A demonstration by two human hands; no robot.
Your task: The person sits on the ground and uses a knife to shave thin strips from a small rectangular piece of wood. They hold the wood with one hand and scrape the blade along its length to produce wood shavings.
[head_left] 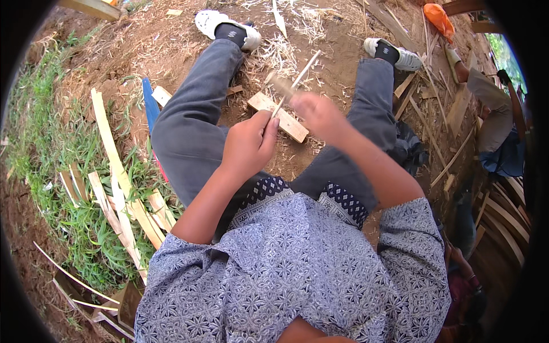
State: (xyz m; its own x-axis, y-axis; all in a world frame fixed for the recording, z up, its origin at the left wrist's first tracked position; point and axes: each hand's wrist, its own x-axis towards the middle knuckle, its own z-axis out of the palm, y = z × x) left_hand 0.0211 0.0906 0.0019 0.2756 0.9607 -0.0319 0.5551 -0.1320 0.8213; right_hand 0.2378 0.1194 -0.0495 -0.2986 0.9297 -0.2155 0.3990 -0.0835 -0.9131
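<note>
Between my knees, my left hand (249,140) is closed round a thin pale wooden stick (306,67), thumb lying along it. The stick slants up and away to the right. My right hand (320,116), smeared by motion, grips what looks like a knife; its blurred flat blade (282,87) lies across the stick just beyond my left fingers. The knife's handle is hidden in my hand. Below the hands a short wooden block (280,117) rests on the ground.
Pale shavings (278,60) litter the dirt between my shoes. Long wooden strips (123,177) lie on the grass at left, near a blue board (150,106). At right are sticks, an orange bag (439,22), a black plastic bag (409,150) and another person's leg (490,108).
</note>
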